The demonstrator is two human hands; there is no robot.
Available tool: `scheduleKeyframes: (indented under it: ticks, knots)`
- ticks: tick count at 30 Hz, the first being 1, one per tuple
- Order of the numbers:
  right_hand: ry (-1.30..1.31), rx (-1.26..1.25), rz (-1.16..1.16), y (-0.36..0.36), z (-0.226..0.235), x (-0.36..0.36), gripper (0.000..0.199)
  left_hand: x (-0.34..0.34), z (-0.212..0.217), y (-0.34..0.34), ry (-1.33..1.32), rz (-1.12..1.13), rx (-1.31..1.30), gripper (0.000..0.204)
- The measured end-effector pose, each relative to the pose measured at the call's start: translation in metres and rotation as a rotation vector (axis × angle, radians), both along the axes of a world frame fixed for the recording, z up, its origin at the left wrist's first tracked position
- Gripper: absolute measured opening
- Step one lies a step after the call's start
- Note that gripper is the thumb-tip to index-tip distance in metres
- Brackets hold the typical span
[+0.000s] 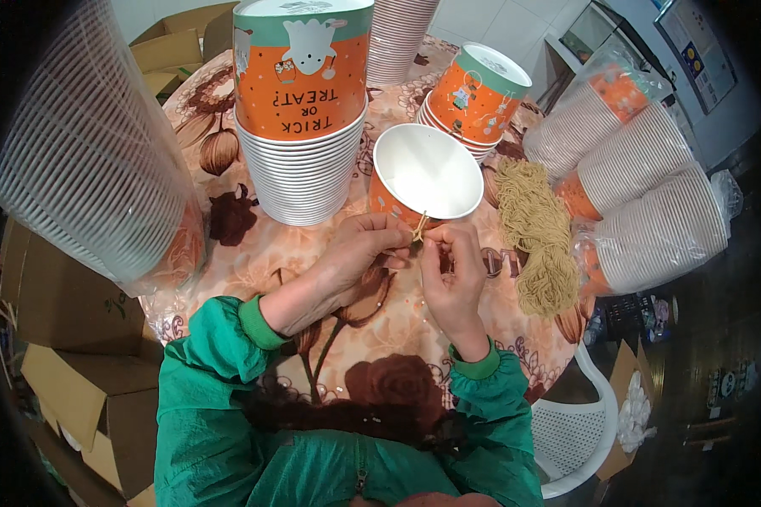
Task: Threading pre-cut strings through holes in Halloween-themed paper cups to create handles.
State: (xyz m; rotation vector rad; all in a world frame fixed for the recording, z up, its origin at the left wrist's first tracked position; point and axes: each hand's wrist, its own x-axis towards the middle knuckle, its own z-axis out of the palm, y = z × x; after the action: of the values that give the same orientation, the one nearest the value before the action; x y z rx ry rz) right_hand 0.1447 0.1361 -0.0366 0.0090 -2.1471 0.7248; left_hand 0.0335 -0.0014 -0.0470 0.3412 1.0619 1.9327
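An orange paper bucket [429, 171] with a white inside lies tilted on the table, its mouth facing me. A short tan cord [420, 225] is at the bucket's near rim. My left hand [365, 251] is closed in a pinch on the cord from the left. From the right, my right hand [453, 269] pinches the same cord, its fingertips close to the left ones. The exact loop between the fingertips is too small to make out. To the right of my right hand lies a bundle of tan cords [536, 237].
A tall stack of upturned buckets [300, 160] stands behind my left hand, and a shorter bucket stack [479, 93] stands at the back. Plastic-wrapped bucket stacks [110, 169] lean at the left; more wrapped stacks [643, 160] lie right. Cardboard boxes [84, 380] and a white chair [579, 422] flank the table.
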Motion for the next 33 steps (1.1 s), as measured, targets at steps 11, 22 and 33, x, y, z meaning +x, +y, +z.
scheduleKeyframes:
  ticks: [11, 22, 33]
  knots:
    - [0.002, -0.009, 0.017, -0.005, -0.002, 0.001, 0.013, 0.002, -0.003, 0.001, 0.050, 0.018, 0.044, 0.007]
    - [-0.068, -0.217, -0.010, -0.003, -0.015, 0.004, 0.012, 0.014, -0.007, 0.003, 0.854, 0.321, -0.130, 0.012]
    - [-0.236, -1.207, 0.375, 0.013, -0.011, 0.009, 0.012, 0.006, -0.001, 0.003, 0.296, 0.016, -0.072, 0.013]
